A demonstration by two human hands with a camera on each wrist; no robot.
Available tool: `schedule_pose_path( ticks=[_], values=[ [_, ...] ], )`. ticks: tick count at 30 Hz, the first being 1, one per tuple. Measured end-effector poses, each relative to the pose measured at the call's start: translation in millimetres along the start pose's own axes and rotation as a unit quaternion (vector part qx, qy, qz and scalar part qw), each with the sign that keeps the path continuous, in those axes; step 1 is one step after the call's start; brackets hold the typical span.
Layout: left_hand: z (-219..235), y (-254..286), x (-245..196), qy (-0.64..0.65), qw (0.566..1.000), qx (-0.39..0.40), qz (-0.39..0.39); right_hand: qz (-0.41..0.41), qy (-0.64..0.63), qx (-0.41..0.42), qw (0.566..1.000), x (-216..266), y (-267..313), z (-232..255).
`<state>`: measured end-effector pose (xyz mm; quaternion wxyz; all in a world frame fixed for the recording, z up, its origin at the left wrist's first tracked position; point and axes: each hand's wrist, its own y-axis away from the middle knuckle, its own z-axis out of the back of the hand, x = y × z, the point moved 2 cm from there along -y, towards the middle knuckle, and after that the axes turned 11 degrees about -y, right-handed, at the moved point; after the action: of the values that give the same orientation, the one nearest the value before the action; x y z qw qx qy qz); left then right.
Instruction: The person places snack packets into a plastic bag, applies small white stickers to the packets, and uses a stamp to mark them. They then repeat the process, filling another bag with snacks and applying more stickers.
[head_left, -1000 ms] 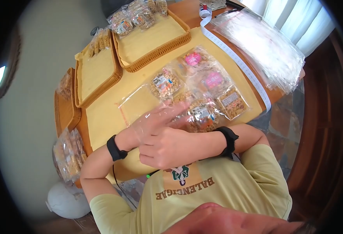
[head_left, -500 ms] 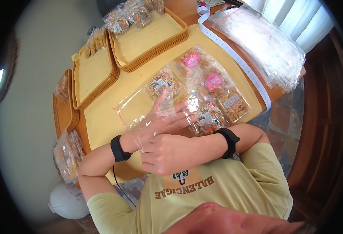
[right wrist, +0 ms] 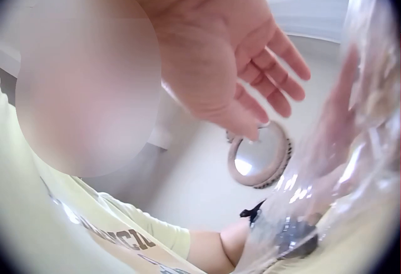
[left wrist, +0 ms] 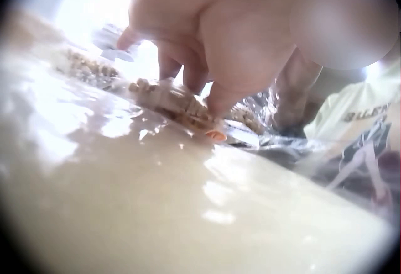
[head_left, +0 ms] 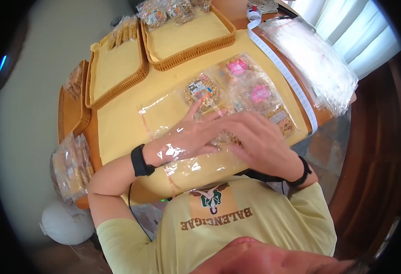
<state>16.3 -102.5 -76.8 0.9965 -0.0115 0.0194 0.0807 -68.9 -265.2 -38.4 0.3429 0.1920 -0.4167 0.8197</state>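
Clear plastic film (head_left: 200,166) covers my left hand (head_left: 182,139) in the head view. The fingers are spread and touch wrapped snacks: a round one with a printed label (head_left: 201,91) and others partly hidden by my hands. In the left wrist view the fingertips of my left hand (left wrist: 219,36) rest on the wrapped snacks (left wrist: 169,98). My right hand (head_left: 262,146) is over the film, beside the left fingers; in the right wrist view its fingers are extended and hold nothing (right wrist: 232,57). Two pink-labelled packs (head_left: 237,66) (head_left: 260,93) and a rectangular pack (head_left: 280,119) lie beyond.
Wicker trays (head_left: 191,52) with some wrapped snacks stand at the back and left. A white measuring tape (head_left: 282,68) runs along the right, beside a pile of clear bags (head_left: 314,64). More packs (head_left: 72,166) lie at the left table edge.
My right hand has uncurled from near the left wrist and moved right, over the snacks. The film's edge now lies lower, towards the shirt. My left hand remains spread under the film.
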Motion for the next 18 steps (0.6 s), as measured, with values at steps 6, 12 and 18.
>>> schedule_pose_path(
  ticks=[6, 12, 18],
  values=[
    [8, 2, -5, 0.053, 0.998, -0.007, 0.032, -0.104, 0.082, 0.030, 0.991, -4, 20, -2],
    [2, -2, -7, -0.066, 0.995, -0.043, 0.052, -0.104, 0.057, 0.033, 0.992, -15, 29, -9],
    [-1, -1, -6, -0.061, 0.993, -0.046, 0.089, -0.109, 0.050, 0.037, 0.992, -16, 32, -8]
  ],
)
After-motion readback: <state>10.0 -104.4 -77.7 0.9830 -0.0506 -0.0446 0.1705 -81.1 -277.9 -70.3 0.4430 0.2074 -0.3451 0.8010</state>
